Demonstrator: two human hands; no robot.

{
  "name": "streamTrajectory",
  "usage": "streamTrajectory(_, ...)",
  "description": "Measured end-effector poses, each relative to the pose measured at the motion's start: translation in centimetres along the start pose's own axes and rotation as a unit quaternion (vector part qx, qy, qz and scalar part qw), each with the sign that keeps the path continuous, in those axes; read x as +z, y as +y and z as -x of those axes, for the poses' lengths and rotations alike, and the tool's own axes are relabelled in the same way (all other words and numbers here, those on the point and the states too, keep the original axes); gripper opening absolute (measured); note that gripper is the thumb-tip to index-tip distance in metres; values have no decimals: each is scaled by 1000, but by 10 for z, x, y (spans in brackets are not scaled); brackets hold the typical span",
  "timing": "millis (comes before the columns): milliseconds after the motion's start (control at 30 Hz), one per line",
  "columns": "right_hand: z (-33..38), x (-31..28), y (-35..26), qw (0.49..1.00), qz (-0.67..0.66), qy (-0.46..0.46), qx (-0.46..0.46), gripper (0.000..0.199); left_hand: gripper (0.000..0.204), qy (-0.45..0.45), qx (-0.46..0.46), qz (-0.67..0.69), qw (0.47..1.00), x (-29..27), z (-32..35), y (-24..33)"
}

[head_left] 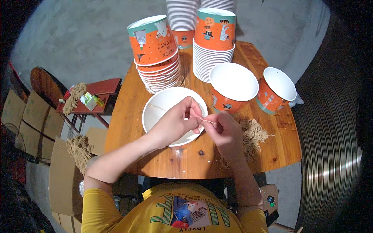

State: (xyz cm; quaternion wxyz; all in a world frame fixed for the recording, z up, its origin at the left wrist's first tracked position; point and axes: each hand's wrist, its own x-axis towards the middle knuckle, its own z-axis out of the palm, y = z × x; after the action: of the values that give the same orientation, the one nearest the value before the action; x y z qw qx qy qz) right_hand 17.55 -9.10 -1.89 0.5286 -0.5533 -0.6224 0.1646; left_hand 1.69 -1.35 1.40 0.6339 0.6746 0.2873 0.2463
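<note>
Both hands pinch one thin string over a white paper bucket.

The left hand (179,119) and right hand (224,130) meet at the near middle of the wooden table (128,105), fingers closed on a thin pale string (210,122) stretched between them, above the open bucket (155,112). At three o'clock of the right hand lies a bundle of tan strings (254,134). Farther, at one o'clock, stand two orange buckets (272,89). At twelve o'clock rise nested stacks of buckets (211,46). Off at nine o'clock, a red stool (105,87) carries more strings.
</note>
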Motion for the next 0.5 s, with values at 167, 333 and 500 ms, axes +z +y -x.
streamTrajectory(167, -2, 0, 0, 1000, -23, 10, 8, 10, 16, -12, 53, -87, 995, 0, 0, -1)
streamTrajectory(333, -2, 4, 3, 1000, -26, 6, 0, 11, 21, -40, 7, -36, 999, -9, 3, -2)
streamTrajectory(500, -3, 5, 3, 1000, -22, 5, -6, 10, 25, -31, -28, -91, 995, -11, 7, 2)
